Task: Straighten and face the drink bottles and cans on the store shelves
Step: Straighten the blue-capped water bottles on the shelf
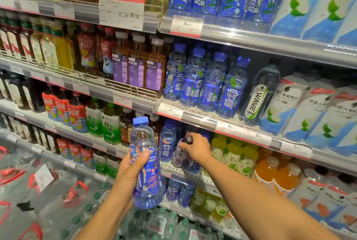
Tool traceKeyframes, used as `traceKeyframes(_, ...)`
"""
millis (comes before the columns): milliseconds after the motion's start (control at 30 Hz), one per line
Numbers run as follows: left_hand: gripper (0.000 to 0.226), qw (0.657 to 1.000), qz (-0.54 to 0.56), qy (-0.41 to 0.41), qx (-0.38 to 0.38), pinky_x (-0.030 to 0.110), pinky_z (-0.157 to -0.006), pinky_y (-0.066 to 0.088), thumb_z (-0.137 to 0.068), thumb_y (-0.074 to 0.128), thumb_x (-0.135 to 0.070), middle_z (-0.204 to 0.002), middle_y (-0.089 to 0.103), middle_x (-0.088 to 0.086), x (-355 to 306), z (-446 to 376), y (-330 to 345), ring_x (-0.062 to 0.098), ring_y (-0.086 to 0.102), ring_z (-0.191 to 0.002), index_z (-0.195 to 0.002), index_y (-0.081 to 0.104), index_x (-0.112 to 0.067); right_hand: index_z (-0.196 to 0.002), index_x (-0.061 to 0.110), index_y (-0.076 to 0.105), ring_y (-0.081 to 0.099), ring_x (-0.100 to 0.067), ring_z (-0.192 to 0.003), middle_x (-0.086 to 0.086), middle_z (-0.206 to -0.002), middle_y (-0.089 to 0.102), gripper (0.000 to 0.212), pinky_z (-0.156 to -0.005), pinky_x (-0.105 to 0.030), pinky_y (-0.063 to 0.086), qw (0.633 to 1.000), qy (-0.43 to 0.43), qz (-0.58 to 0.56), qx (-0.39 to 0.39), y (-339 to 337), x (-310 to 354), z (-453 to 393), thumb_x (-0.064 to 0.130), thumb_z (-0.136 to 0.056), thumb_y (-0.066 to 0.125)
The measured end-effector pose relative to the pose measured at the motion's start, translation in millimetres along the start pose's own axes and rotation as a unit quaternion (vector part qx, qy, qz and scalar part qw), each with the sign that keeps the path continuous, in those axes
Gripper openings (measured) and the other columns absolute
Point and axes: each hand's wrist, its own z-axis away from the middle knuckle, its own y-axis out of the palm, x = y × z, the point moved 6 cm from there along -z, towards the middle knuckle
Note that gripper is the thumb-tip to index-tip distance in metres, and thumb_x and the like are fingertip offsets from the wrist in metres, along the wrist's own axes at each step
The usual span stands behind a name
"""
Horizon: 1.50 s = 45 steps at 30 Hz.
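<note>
My left hand [133, 164] grips a clear blue drink bottle [146, 179] with a blue cap, held upright in the air in front of the shelves. My right hand [195, 147] reaches onto the third shelf [195, 177] and grips the top of a dark-capped bottle [178, 157] that stands there and leans a little. Left of that one stands another blue bottle [167, 144] with its label facing out. Behind my right hand the shelf is dark and I cannot see what is there.
Yellow-green bottles [231, 154] and orange bottles [276, 176] stand right of my right hand. Blue bottles [204, 83] and a WAVE bottle [258, 94] fill the shelf above. Tea bottles [104, 123] stand to the left. Shrink-wrapped water packs [58, 191] lie below.
</note>
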Motion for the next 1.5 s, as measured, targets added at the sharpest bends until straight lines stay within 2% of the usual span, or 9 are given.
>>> traceKeyframes(233,0.045,0.998,0.048,-0.037,0.002,0.041,-0.064,0.062,-0.077,0.083,-0.024,-0.09,0.074,0.02,25,12,12,0.031,0.073,-0.071,-0.114,0.066,-0.006,-0.097,0.024,0.073,0.075,-0.028,-0.075,-0.002,-0.081,0.077,0.028,-0.076,-0.048,0.061,0.994,-0.035,-0.1,-0.018,-45,-2,36,0.047,-0.083,0.08)
traceKeyframes(367,0.039,0.993,0.097,-0.066,-0.016,0.04,-0.069,0.062,-0.081,0.07,-0.025,-0.089,0.072,0.015,41,15,22,0.027,0.071,-0.071,-0.116,0.065,-0.009,-0.096,0.02,0.073,0.073,-0.033,-0.054,-0.013,-0.07,0.075,0.02,-0.056,-0.051,0.062,0.971,-0.04,-0.234,-0.002,-93,-10,60,0.034,-0.086,0.082)
traceKeyframes(633,0.038,0.97,0.165,-0.173,0.043,0.054,-0.084,0.058,-0.081,0.066,-0.043,-0.098,0.075,0.02,81,32,69,0.03,0.075,-0.078,-0.091,0.083,-0.011,-0.092,0.005,0.072,0.053,-0.02,-0.038,-0.007,-0.058,0.065,0.019,-0.036,-0.023,0.04,0.941,-0.04,-0.337,-0.005,-171,-31,114,0.024,-0.093,0.076)
traceKeyframes(800,0.046,0.956,0.18,-0.213,0.091,0.055,-0.083,0.057,-0.078,0.07,-0.045,-0.102,0.074,0.02,101,48,128,0.033,0.074,-0.079,-0.106,0.08,-0.01,-0.09,0.014,0.075,0.056,-0.009,-0.049,0.005,-0.064,0.068,0.028,-0.044,-0.024,0.042,0.937,-0.043,-0.341,-0.067,-198,-40,138,0.042,-0.086,0.079)
traceKeyframes(933,0.053,0.951,0.19,-0.22,0.106,0.049,-0.069,0.06,-0.077,0.072,-0.046,-0.092,0.074,0.016,108,57,172,0.03,0.073,-0.072,-0.117,0.071,-0.011,-0.105,0.031,0.072,0.074,-0.003,-0.089,0.015,-0.095,0.078,0.059,-0.083,-0.034,0.058,0.955,-0.042,-0.268,-0.124,-221,-55,157,0.074,-0.066,0.077)
traceKeyframes(1100,0.043,0.949,0.19,-0.215,0.128,0.045,-0.073,0.057,-0.077,0.072,-0.05,-0.089,0.071,0.014,115,70,227,0.027,0.07,-0.071,-0.1,0.079,-0.013,-0.127,0.04,0.05,0.069,0.002,-0.096,0.021,-0.109,0.071,0.082,-0.081,-0.023,0.056,0.968,-0.035,-0.222,-0.115,-245,-87,179,0.061,-0.058,0.089)
traceKeyframes(1200,0.035,0.954,0.168,-0.202,0.147,0.041,-0.063,0.06,-0.081,0.07,-0.044,-0.092,0.073,0.016,111,78,255,0.028,0.072,-0.073,-0.095,0.08,-0.015,-0.128,0.04,0.042,0.066,0.01,-0.091,0.022,-0.105,0.068,0.083,-0.07,-0.009,0.05,0.964,-0.034,-0.225,-0.137,-271,-102,191,0.06,-0.06,0.087)
traceKeyframes(1333,0.036,0.956,0.089,-0.169,0.222,0.045,-0.069,0.061,-0.085,0.071,-0.033,-0.106,0.073,0.027,98,87,297,0.036,0.075,-0.083,-0.109,0.076,-0.006,-0.13,0.037,0.036,0.067,0.004,-0.095,0.019,-0.114,0.064,0.09,-0.084,-0.024,0.057,0.96,-0.026,-0.219,-0.173,-314,-121,203,0.063,-0.059,0.085)
traceKeyframes(1500,0.05,0.963,-0.15,0.053,0.216,0.034,-0.072,0.059,-0.061,0.09,-0.04,-0.102,0.078,0.01,67,76,343,0.027,0.075,-0.09,-0.106,0.073,-0.025,-0.123,0.034,0.039,0.065,0.01,-0.09,0.019,-0.107,0.065,0.077,-0.073,-0.01,0.047,0.961,-0.037,-0.155,-0.227,-378,-148,209,0.048,-0.067,0.091)
